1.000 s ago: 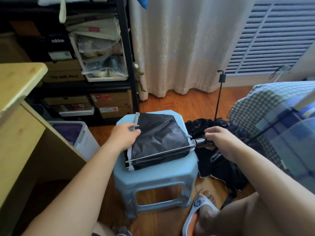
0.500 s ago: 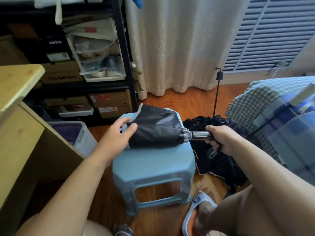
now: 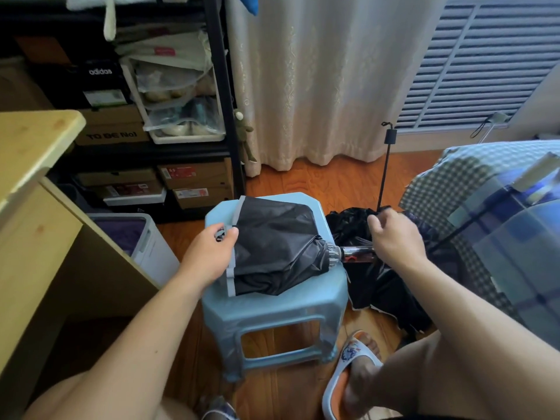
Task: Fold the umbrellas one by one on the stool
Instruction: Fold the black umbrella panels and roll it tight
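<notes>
A black folding umbrella (image 3: 272, 247) with grey trim lies collapsed on the light blue plastic stool (image 3: 272, 310), its canopy loosely bunched. My left hand (image 3: 209, 253) pinches the grey-trimmed edge at the umbrella's left end. The umbrella's dark handle (image 3: 357, 255) sticks out past the stool's right edge. My right hand (image 3: 394, 237) is over the handle's end with its fingers curled and raised; I cannot see whether it still grips the handle. A second black umbrella (image 3: 381, 286) lies crumpled on the floor right of the stool, its shaft (image 3: 383, 177) standing up.
A wooden desk (image 3: 36, 207) stands at the left, with a white bin (image 3: 151, 247) beside it. Black shelves (image 3: 224, 101) with shoe boxes fill the back left. Blue checked fabric (image 3: 500, 237) is at the right. My foot in a slipper (image 3: 348, 374) is by the stool.
The umbrella was rolled and set down flatter on the stool. My left hand shifted to pinch its trimmed edge. The fingers of my right hand lifted off the handle.
</notes>
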